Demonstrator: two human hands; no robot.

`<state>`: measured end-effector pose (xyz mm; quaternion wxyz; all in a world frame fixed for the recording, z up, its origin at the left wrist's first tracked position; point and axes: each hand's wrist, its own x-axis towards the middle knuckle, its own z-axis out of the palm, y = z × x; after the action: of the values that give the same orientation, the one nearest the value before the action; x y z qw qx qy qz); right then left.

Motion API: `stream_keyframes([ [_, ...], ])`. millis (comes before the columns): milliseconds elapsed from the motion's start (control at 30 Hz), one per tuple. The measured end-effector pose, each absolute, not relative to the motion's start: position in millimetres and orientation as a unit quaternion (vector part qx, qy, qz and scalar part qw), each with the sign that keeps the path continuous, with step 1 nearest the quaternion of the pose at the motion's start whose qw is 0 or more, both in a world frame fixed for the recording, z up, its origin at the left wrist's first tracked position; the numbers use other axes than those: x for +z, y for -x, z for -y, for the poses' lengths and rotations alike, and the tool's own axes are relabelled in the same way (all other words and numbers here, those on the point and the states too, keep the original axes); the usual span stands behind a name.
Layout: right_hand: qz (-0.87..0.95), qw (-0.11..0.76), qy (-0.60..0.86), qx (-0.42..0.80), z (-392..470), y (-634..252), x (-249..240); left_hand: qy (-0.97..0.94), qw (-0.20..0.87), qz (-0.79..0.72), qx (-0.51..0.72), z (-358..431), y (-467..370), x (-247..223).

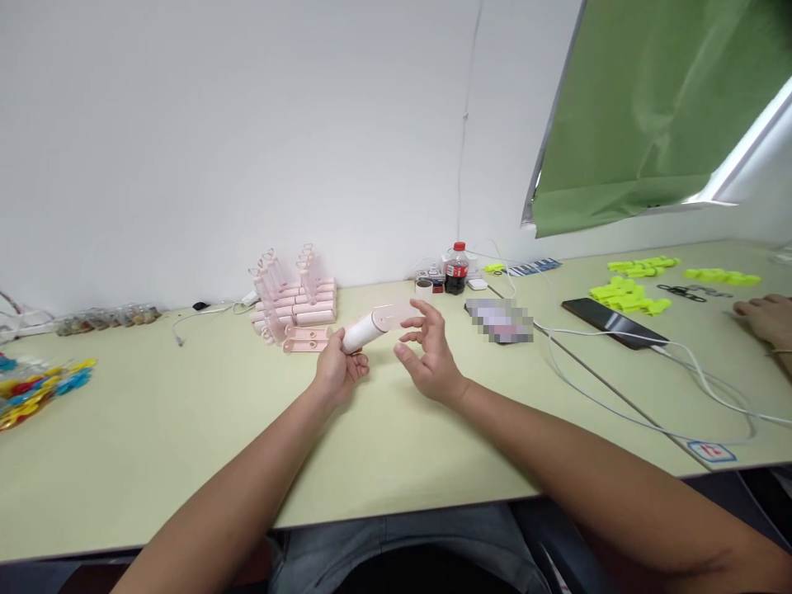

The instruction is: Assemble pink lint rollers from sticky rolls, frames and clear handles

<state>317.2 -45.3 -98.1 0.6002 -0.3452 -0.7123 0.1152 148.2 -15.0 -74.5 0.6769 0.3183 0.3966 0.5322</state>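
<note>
My left hand (336, 368) is closed around the lower end of a white cylinder (364, 332) with a clear, pale pink part (396, 315) at its upper end. It is held tilted above the table, its clear end pointing up and to the right. Beside that end is my right hand (431, 356), fingers spread and curved, with nothing visibly in it. Behind my left hand, flat pink pieces with round holes (308, 340) lie on the table. Pink cylinders (315, 307) are laid in a stack at the wall, with clear pink-tinted parts (270, 280) standing around them.
A cola bottle (456, 269) stands by the wall. To the right are a pixelated phone-like item (500, 320), a dark phone (612, 322) on a white cable (572, 381), neon-yellow pieces (628, 295) and another person's hand (767, 318). Colourful small pieces (43, 388) lie far left.
</note>
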Motion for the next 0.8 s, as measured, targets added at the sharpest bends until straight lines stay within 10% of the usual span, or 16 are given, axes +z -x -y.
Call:
stream_keyframes([
  [133, 0.782, 0.494, 0.344, 0.16, 46.7, -314.4, -99.8, -0.314, 0.679, -0.404, 0.526, 15.2, -147.9, -75.4],
  [367, 0.644, 0.593, 0.31, 0.372, 37.8, -317.5, -98.7, -0.408, 0.703, -0.365, 0.453, 18.6, -145.6, -80.3],
  [533, 0.658, 0.449, 0.193, 0.573, 40.7, -316.6, -93.9, -0.526, 0.656, -0.322, 0.435, 23.2, -147.2, -86.2],
  [800, 0.681, 0.463, 0.231, 0.519, 48.3, -314.3, -94.5, -0.688, 0.432, -0.409, 0.416, 15.0, -134.3, -80.4],
])
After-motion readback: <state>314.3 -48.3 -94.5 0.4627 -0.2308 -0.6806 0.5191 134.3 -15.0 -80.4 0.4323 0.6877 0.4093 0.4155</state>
